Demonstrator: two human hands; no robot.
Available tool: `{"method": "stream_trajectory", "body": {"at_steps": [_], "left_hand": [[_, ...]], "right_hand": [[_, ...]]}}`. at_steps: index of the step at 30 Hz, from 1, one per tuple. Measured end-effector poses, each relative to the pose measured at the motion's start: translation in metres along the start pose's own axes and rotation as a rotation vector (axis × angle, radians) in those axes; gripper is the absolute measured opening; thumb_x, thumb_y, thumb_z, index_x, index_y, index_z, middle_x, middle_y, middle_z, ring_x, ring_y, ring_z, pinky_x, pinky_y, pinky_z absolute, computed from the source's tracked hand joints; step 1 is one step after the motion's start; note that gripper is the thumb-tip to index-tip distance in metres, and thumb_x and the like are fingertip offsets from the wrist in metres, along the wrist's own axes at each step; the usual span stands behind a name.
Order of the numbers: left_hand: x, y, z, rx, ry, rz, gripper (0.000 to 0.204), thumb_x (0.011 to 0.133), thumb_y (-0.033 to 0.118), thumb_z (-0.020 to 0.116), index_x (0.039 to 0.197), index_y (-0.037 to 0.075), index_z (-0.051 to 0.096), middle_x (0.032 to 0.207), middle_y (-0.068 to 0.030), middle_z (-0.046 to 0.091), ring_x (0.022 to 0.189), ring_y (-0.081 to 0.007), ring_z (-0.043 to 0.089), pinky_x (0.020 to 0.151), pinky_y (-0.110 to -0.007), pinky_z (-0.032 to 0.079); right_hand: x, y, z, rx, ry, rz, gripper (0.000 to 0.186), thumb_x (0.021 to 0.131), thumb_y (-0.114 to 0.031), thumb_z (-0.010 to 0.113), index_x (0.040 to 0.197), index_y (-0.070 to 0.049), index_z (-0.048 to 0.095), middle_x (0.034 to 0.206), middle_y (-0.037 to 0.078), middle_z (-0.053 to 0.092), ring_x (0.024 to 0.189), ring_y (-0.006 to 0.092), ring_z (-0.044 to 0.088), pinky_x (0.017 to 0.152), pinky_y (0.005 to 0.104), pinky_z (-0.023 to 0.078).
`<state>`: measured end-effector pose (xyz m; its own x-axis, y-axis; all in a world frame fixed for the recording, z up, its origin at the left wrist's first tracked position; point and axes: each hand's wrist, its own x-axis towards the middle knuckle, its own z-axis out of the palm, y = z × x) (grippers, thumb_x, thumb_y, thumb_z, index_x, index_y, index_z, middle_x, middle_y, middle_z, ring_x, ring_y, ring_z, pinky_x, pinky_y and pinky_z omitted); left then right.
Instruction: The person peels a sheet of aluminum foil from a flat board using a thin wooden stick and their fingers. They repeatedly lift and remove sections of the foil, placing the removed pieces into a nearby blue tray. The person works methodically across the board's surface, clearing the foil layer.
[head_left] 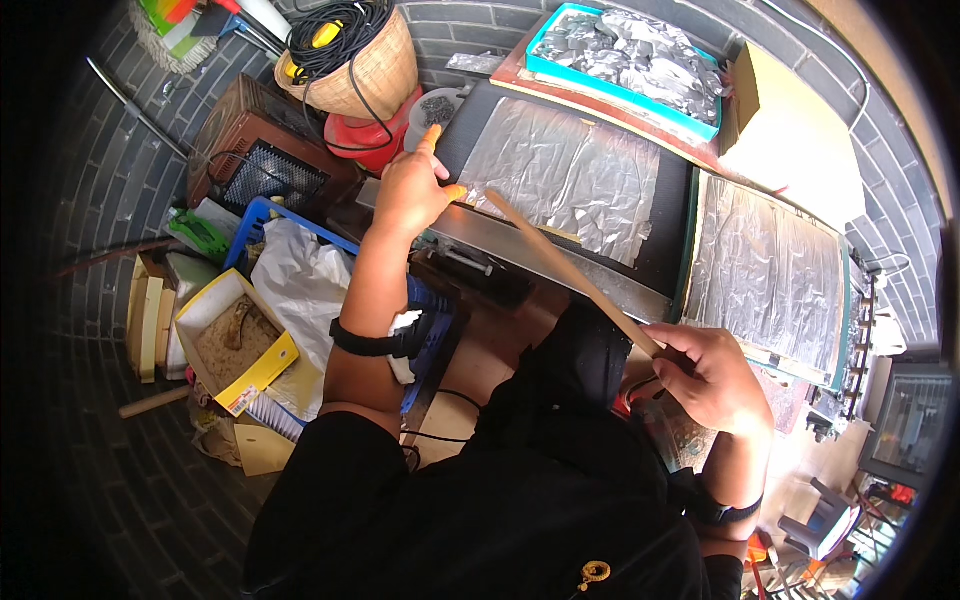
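My left hand is at the left edge of a dark board, with index finger and thumb spread and yellow coverings on the fingertips; nothing shows held in it. On that board lies a crinkled silver foil sheet, with a thin tan strip along its lower edge. My right hand, lower right, is closed on a long flat wooden stick, which slants up-left to the foil's lower left corner. A metal rail runs along the board's near edge. A second foil-covered panel lies to the right.
Behind stand a turquoise tray of silvery scraps, a cardboard box, a white tub and a basket of cable. At left are a brown heater, a blue crate with white bags and a yellow box.
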<state>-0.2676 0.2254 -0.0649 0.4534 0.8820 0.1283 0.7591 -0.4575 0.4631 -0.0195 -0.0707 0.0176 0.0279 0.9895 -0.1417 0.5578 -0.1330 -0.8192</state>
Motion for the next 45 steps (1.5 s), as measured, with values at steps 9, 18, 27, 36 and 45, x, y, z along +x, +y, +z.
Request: {"method": "stream_trajectory", "body": {"at_steps": [9, 18, 27, 36, 45], "left_hand": [[0.007, 0.002, -0.007, 0.117, 0.007, 0.132, 0.099, 0.056, 0.023, 0.09, 0.14, 0.002, 0.042, 0.086, -0.0048, 0.067, 0.089, -0.0257, 0.062, 0.085, -0.036, 0.048], [0.016, -0.015, 0.006, -0.728, -0.109, 0.045, 0.039, 0.082, 0.007, 0.073, 0.119, 0.003, 0.062, 0.094, -0.0045, 0.067, 0.087, -0.0151, 0.063, 0.079, -0.028, 0.05], [0.026, 0.012, 0.019, -0.605, -0.509, -0.147, 0.015, 0.092, 0.01, 0.061, 0.104, 0.002, 0.063, 0.089, -0.003, 0.064, 0.079, -0.0106, 0.059, 0.072, -0.025, 0.048], [0.003, 0.068, 0.052, -0.322, -0.049, 0.268, 0.047, 0.084, -0.001, 0.053, 0.131, 0.002, 0.051, 0.113, -0.0164, 0.065, 0.102, -0.0327, 0.06, 0.09, -0.039, 0.048], [0.0, 0.082, 0.069, 0.161, -0.048, 0.387, 0.043, 0.081, 0.01, 0.056, 0.124, 0.005, 0.06, 0.122, -0.0075, 0.063, 0.111, -0.0268, 0.056, 0.101, -0.036, 0.04]], "right_hand": [[-0.01, -0.002, -0.003, 0.003, 0.031, 0.024, 0.032, 0.079, 0.002, 0.061, 0.111, 0.002, 0.064, 0.079, 0.019, 0.066, 0.065, 0.0276, 0.067, 0.063, 0.0333, 0.051], [-0.036, 0.002, -0.004, 0.017, 0.172, 0.117, 0.038, 0.078, 0.011, 0.059, 0.116, 0.002, 0.062, 0.075, 0.007, 0.064, 0.064, 0.0099, 0.056, 0.061, 0.0252, 0.046], [-0.067, 0.001, 0.001, 0.263, 0.164, 0.353, 0.036, 0.082, 0.011, 0.056, 0.117, 0.003, 0.062, 0.085, 0.01, 0.069, 0.078, 0.0103, 0.063, 0.072, 0.0255, 0.051], [-0.078, 0.03, 0.03, 0.517, 0.143, 0.358, 0.034, 0.086, 0.006, 0.062, 0.12, 0.004, 0.059, 0.081, 0.002, 0.062, 0.069, 0.0042, 0.052, 0.062, 0.0207, 0.044], [-0.058, 0.019, 0.031, 0.149, 0.351, 0.274, 0.032, 0.082, 0.004, 0.061, 0.114, 0.004, 0.062, 0.078, 0.013, 0.066, 0.069, 0.0101, 0.061, 0.066, 0.0247, 0.049]]}}
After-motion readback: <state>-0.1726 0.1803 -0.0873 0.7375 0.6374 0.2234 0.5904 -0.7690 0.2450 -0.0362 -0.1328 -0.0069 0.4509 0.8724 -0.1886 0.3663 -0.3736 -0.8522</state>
